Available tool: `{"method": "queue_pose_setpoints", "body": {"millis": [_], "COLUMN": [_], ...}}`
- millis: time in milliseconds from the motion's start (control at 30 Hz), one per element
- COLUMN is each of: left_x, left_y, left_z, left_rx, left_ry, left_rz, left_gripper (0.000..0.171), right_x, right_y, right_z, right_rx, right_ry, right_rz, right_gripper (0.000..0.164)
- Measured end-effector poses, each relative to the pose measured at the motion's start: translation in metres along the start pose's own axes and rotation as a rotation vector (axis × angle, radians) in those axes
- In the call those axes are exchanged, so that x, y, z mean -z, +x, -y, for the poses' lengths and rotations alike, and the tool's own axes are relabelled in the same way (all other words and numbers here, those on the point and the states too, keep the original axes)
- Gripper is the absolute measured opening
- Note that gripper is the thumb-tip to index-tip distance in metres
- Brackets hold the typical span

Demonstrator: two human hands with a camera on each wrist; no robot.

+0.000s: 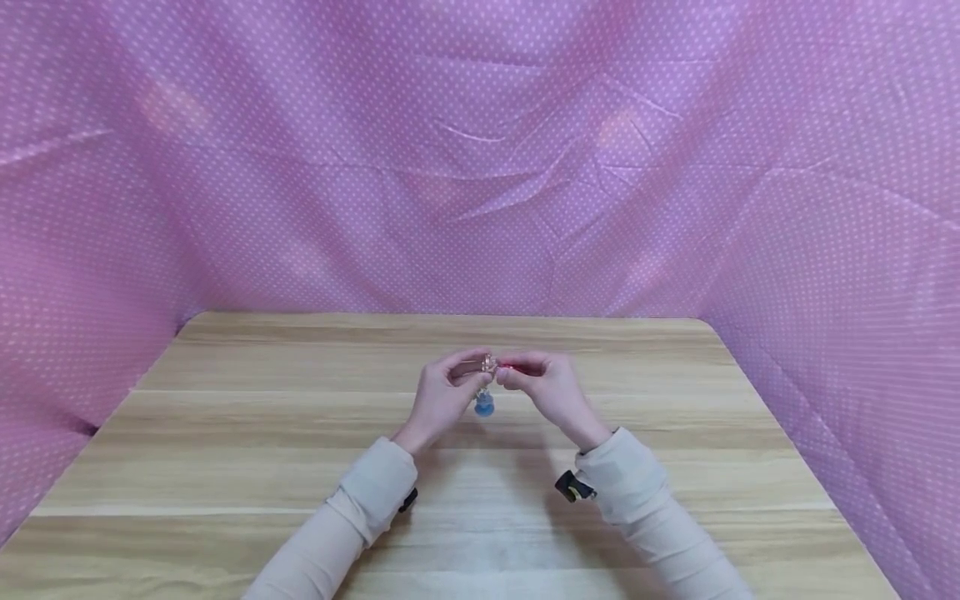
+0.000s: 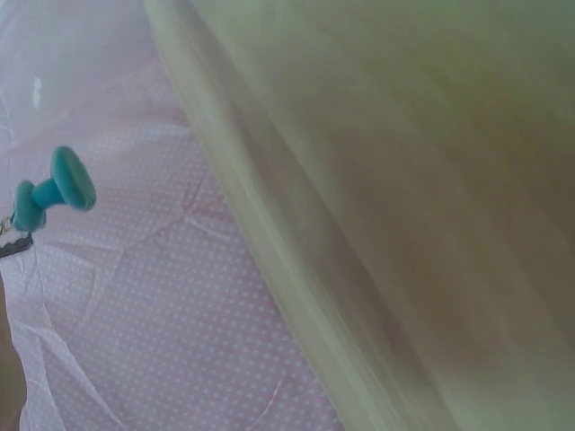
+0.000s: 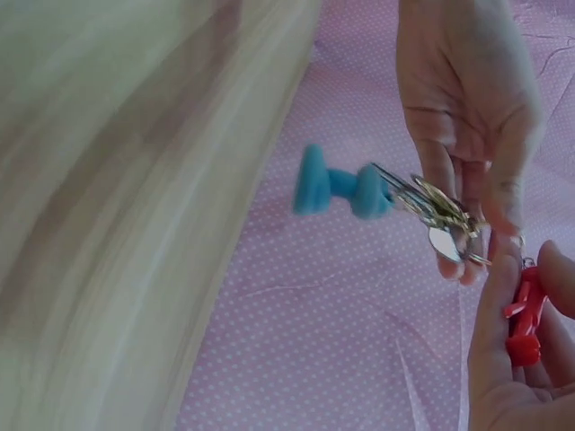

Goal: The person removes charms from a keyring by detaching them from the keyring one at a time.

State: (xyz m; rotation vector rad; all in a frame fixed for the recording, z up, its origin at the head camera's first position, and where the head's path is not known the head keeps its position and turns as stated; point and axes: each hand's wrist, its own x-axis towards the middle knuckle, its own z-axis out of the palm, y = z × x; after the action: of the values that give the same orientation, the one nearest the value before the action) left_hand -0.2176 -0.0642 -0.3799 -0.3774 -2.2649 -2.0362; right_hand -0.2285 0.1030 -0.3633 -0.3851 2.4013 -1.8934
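Note:
Above the table, my left hand [image 1: 442,396] pinches the gold-coloured metal ring and clasps [image 1: 489,363] of a keychain between thumb and fingers. From that metal a blue dumbbell-shaped charm [image 1: 484,405] hangs below the left fingertips; it also shows at the edge of the left wrist view as a blue charm [image 2: 74,178]. Close beside, my right hand [image 1: 553,392] grips a small red charm [image 3: 526,314] with thumb and fingers. In the right wrist view a small metal loop at the red charm's end lies right at the left fingertips.
A wood-grain table [image 1: 225,467] lies under both hands. Pink polka-dot cloth [image 1: 480,167] hangs behind it and along both sides. A black strap piece [image 1: 576,486] shows at the right sleeve cuff [image 1: 622,467].

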Motion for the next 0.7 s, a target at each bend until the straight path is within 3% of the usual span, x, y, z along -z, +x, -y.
{"method": "queue_pose_setpoints", "body": {"millis": [300, 700], "left_x": [-0.0060, -0.0091], "left_y": [-0.0017, -0.0003], "left_z": [-0.0023, -0.0044], "left_rx": [-0.073, -0.086], "left_ry": [0.009, -0.014], "left_rz": [-0.073, -0.104], "left_gripper": [0.029, 0.029], "right_x": [-0.0013, -0.0018], "right_y": [-0.0041, -0.0086], "right_z": [-0.0034, 0.0014], "right_rx": [0.058, 0.088], "right_ry": [-0.020, -0.091], "right_rz": [0.016, -0.006], "right_gripper": [0.023, 0.020]}}
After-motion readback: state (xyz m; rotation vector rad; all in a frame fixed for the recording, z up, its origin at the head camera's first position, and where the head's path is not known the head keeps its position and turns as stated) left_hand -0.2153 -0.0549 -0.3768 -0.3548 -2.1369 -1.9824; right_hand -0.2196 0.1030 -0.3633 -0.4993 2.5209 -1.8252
